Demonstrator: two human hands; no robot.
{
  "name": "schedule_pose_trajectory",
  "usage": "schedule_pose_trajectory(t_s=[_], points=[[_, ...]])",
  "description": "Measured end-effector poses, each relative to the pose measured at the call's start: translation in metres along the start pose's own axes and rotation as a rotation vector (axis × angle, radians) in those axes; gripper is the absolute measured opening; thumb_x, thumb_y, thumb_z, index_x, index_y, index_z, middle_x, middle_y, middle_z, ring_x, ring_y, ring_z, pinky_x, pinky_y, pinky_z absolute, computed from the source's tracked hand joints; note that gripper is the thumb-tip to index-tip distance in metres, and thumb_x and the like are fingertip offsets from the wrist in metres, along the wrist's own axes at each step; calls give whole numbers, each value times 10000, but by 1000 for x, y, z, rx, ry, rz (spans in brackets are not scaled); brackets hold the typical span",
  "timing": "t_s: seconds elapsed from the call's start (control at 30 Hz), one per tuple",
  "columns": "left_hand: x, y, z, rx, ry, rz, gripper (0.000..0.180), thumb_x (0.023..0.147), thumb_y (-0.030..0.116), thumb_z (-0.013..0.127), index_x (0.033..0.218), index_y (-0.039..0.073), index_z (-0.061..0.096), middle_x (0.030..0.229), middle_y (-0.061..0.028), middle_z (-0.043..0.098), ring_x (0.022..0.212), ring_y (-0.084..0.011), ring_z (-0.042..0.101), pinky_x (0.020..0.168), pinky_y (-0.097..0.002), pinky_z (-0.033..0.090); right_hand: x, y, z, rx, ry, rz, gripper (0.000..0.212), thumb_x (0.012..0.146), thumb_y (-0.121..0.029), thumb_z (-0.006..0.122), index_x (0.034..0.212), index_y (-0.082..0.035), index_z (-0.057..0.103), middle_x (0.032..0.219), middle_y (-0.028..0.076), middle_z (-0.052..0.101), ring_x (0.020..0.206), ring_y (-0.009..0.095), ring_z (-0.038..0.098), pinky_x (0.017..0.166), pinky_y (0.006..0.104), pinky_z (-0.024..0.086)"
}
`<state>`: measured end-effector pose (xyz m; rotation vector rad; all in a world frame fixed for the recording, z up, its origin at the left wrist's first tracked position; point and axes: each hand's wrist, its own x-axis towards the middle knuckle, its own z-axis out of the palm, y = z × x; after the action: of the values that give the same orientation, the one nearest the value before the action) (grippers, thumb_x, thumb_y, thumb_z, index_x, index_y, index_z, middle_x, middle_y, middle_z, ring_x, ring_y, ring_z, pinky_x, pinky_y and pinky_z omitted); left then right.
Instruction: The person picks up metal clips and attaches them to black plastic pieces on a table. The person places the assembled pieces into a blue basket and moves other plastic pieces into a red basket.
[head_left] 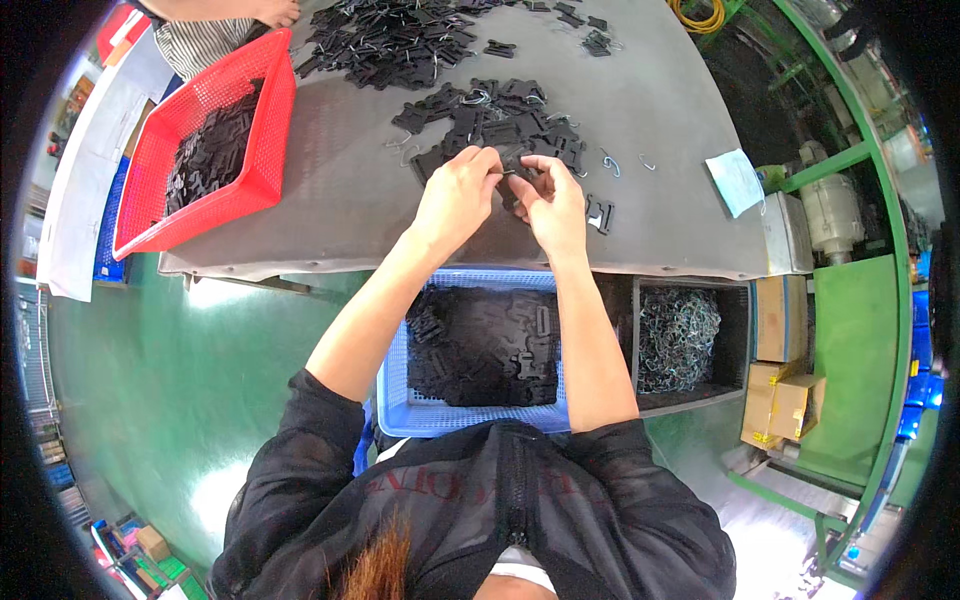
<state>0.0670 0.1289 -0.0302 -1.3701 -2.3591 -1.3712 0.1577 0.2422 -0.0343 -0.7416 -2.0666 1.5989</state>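
My left hand (461,196) and my right hand (556,208) meet over the near part of a grey-covered table. The left fingers pinch a small metal wire hook (508,173), which shows between the two hands. In the right fingers is a flat black plastic piece, mostly hidden by them and blending into the dark pieces behind. Just beyond lies a pile of black plastic pieces (510,128) with wire hooks among them. One black piece with a metal part (600,214) lies right of my right hand, and loose wire hooks (611,165) are farther right.
A blue basket (395,395) of black pieces sits below the table edge, beside a compartment heaped with metal hooks (680,340). At left stands a red basket (270,130). A larger black pile (385,45), another person's hand (277,12) and a blue mask (735,182) are farther off.
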Motion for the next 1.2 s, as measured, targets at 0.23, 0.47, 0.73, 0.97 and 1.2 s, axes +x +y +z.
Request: schedule_pose_trajectory(t_s=[0.23,0.47,0.73,0.97,1.2], points=[[-3,4,5,243,-69,157,84,813,23,535,896,22,526,837,-132,556,811,-331,573,667,-414,483,-10,-2,5,-356,195,-550,237,835,-40,569,1070,-74,560,922,146,650,821,357,629,698,409,503],[-7,-8,3,0,-98,269,107,828,16,542,933,29,527,822,-124,555,736,-335,566,638,-401,474,1,9,-6,-140,114,-178,218,853,-52,585,1067,-78,550,778,160,648,686,306,643,635,375,485],[-10,-20,17,-639,-76,-513,64,913,99,536,904,37,522,674,10,528,588,-58,502,517,-217,393,0,13,3,-39,109,-132,212,840,-47,600,1044,-81,552,725,152,636,635,309,632,583,372,478],[-5,-26,8,-692,-151,-872,155,878,214,530,852,62,551,655,-11,546,563,-108,491,483,-242,355,-3,16,5,-201,211,-283,195,836,-67,627,1021,-84,568,749,131,629,641,272,612,586,349,481],[-1,-43,-19,-1031,-387,-972,169,840,236,623,826,78,564,654,1,544,624,-136,553,524,-264,410,-18,15,-6,-253,154,-475,138,829,-115,640,957,-80,602,844,94,656,731,279,641,642,346,505]])
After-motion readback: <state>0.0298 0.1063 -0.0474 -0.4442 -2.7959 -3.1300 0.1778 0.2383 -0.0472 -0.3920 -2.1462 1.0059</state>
